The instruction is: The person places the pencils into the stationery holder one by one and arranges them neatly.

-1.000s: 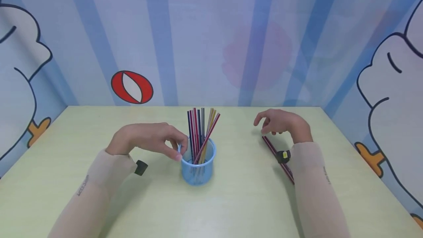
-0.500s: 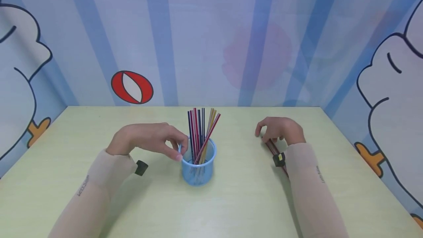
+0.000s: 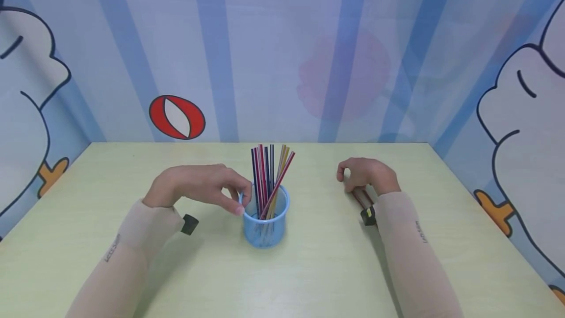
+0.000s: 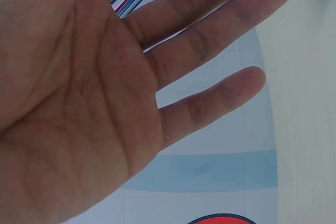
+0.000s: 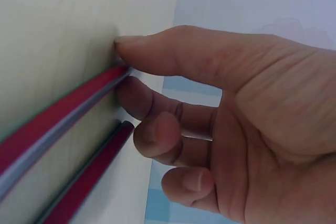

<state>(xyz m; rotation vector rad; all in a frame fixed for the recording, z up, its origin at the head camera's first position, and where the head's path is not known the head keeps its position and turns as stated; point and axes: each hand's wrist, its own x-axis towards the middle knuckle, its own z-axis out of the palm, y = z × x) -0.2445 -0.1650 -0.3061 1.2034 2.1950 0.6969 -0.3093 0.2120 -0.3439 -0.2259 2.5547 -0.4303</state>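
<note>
My left hand grips the left rim of a light blue, see-through cup, with thumb and index finger at the edge. Several thin striped straws in red, navy and yellow stand in it, some leaning right. In the left wrist view the other fingers extend away from the palm. On the right, my right hand is low over the table. Its thumb and index finger pinch the end of a dark red striped straw. A second dark red straw lies beside it, its tip near the other fingers.
A pale yellow-green table carries everything. Behind it hangs a blue striped backdrop with cartoon figures and a red oval. Each wrist wears a small black camera.
My right hand has come down onto the straws on the table, taken one end between thumb and index finger, and shifted slightly left. My left hand and the cup stay put.
</note>
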